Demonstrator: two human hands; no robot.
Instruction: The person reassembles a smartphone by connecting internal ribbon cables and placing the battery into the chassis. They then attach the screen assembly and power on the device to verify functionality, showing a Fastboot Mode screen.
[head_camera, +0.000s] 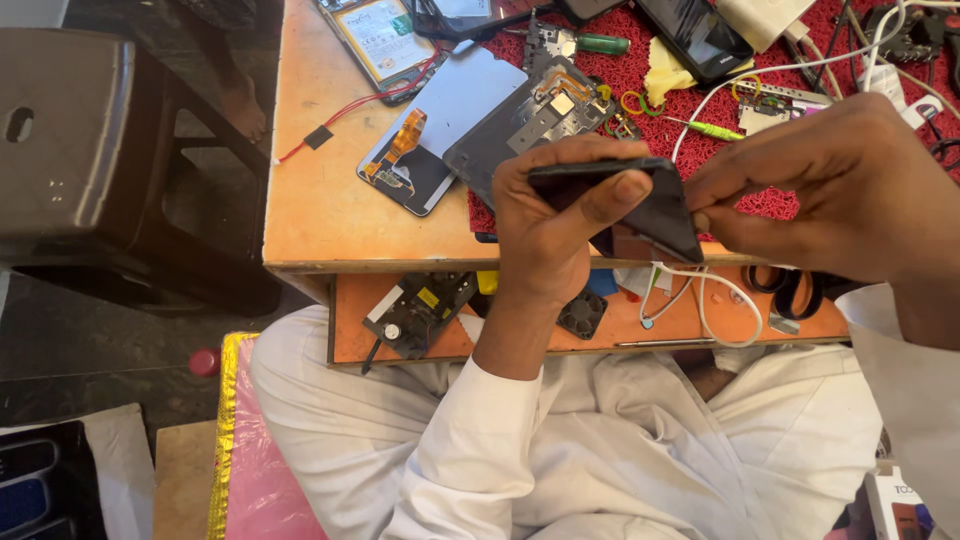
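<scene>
Showing a dark phone held in mid-air at the centre of the frame, above the near edge of the wooden counter. Its long axis runs left to right, tilted so that the right corner dips lower. The left hand wraps the left end, thumb laid along the upper edge and fingers clamped beneath. The right hand meets the phone from the right of the frame, fingertips pinched together on the lower right corner. Both hands touch the phone; the left carries more of its length. Behind, toward the upper centre, lie an opened grey phone frame and a green-handled screwdriver on a red mat.
</scene>
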